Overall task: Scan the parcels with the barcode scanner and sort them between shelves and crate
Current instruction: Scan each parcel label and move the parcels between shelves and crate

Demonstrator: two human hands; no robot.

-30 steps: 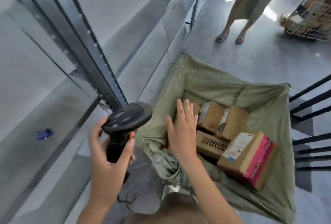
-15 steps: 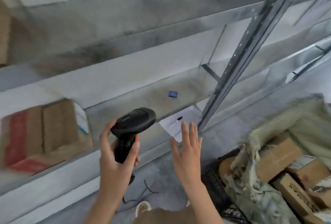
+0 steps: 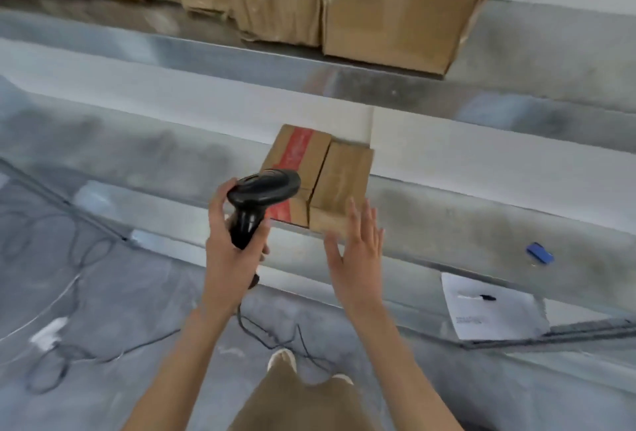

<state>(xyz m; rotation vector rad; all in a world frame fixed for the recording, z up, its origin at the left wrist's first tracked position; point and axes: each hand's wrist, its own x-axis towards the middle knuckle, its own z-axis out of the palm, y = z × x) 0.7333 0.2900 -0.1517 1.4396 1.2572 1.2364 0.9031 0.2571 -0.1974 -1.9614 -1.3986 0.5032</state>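
Since half a second ago the view has swung left along the shelving: the sack of parcels has gone from sight, and the two boxes that sat at the left edge now lie straight ahead of the hands. Barcode scanner point(image 3: 263, 201): black, pistol-shaped, head uppermost and pointing toward the shelf; the left hand point(image 3: 230, 260) has its grip clamped round the handle, thumb up the near side. A dark cable point(image 3: 275, 336) trails from the handle's base onto the floor. Parcel with red tape point(image 3: 296, 158): brown carton lying on the lower shelf point(image 3: 481, 224), partly hidden behind the scanner head. Plain parcel point(image 3: 344, 186): brown carton touching the red-taped one on its right side, its front corner at the shelf's front edge. Right hand point(image 3: 358, 258): grip apart, fingers straight and spread, palm forward, raised just before the plain parcel; contact with it cannot be told. Further right on the same shelf, well apart from the parcels: a small blue object point(image 3: 539, 253) and a white sheet of paper point(image 3: 492, 306) with a black pen point(image 3: 487, 297) lying on it. Upper shelf point(image 3: 172, 48): large brown cartons point(image 3: 395, 3) standing side by side, one with printed characters. Floor point(image 3: 103, 293): grey, with loose cables lying across it at left.
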